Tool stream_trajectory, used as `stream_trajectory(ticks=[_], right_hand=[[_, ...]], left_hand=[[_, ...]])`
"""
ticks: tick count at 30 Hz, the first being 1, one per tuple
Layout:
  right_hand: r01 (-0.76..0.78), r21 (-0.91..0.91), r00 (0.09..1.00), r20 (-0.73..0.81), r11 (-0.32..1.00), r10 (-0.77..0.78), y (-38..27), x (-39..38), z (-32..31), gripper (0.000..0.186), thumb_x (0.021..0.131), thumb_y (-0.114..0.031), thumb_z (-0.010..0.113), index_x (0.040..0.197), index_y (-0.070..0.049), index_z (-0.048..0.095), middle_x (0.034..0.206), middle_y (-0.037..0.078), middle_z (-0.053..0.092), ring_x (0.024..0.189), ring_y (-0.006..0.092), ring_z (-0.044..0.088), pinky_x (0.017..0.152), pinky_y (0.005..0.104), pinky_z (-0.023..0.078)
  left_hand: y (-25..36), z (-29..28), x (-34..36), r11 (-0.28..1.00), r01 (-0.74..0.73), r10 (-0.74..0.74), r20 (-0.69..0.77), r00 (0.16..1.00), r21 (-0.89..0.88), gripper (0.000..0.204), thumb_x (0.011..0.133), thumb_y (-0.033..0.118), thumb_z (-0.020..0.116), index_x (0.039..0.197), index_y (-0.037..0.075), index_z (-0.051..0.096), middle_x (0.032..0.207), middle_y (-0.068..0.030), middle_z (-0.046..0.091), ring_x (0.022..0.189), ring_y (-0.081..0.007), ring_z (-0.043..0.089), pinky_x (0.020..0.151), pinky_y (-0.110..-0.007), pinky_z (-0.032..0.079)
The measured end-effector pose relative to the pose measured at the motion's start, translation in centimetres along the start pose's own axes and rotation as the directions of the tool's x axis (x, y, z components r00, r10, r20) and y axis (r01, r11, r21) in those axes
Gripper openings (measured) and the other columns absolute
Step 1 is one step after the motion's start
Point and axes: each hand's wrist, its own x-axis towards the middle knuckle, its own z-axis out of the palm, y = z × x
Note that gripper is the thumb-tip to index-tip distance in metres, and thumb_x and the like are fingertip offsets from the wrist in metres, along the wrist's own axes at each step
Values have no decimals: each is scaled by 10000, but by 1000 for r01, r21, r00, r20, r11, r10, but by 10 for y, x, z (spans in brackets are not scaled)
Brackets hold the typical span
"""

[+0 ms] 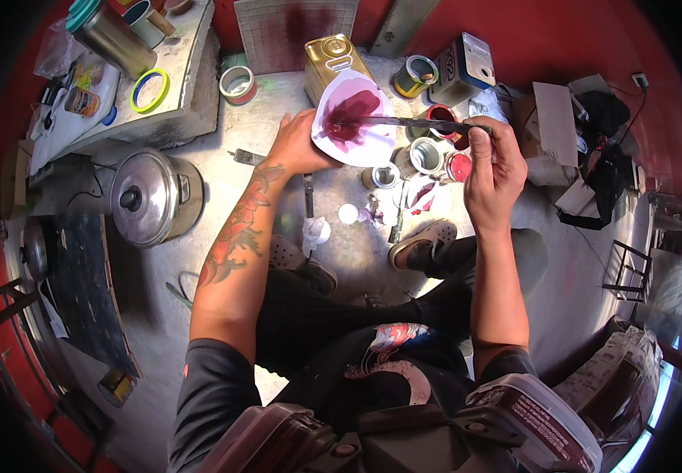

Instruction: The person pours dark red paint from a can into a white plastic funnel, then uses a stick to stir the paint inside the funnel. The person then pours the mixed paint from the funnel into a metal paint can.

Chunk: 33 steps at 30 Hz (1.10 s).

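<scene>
My left hand point(295, 143) is closed around the side of a white cone-shaped cup point(383, 148); its fingertips are hidden behind the cup. Dark red paint point(349, 118) coats the cup's inside and pools toward its bottom. Between thumb and fingers, my right hand point(497, 169) grips the end of a thin, dark-stained stirring stick point(424, 124). The stick lies nearly level, and its far tip reaches into the red paint. Just below it stand a can with red inside point(442, 117), an open can point(423, 156) and a smaller open can point(380, 176).
A gold rectangular tin point(331, 54) stands behind the cup, with another rectangular tin point(467, 71) farther right. At left are a lidded metal pot point(156, 197) and a concrete ledge point(191, 79) bearing a tumbler point(112, 39) and yellow ring point(149, 91). An open cardboard box point(546, 126) sits at right.
</scene>
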Motion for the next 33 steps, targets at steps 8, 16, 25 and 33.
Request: stream_trajectory(ticks=[8,16,25,33], right_hand=[[27,2,999,-31,1000,-27,3,-2,-1,107,967,-89,657,993,14,669,795,63,655,663,109,586,625,250,466],[-81,45,995,67,996,78,-1,-4,-2,88,958,-68,656,1003,5,676,811,63,666,680,123,574,646,255,461],[42,-24,999,-11,999,-43,6,0,-2,104,943,-91,678,990,2,678,775,72,618,670,147,544,640,271,442],[22,-40,999,27,999,-20,0,-1,-2,95,934,-81,683,977,4,681,779,83,621,671,164,545,646,283,446]], left_hand=[[-1,1,0,999,-44,45,-35,998,30,785,584,469,862,1254,142,618,1250,-97,648,1234,-300,562,1068,-563,335],[9,-5,-1,1000,-6,6,18,1000,21,761,581,439,870,1244,153,630,1240,-94,653,1226,-309,564,1067,-560,340],[6,-2,0,1000,-10,10,19,1000,-9,745,579,442,864,1228,151,639,1213,-102,658,1179,-319,590,1052,-553,351],[-1,2,1,998,-67,67,-29,997,1,758,575,446,868,1233,151,636,1217,-106,656,1180,-320,589,1055,-552,347]])
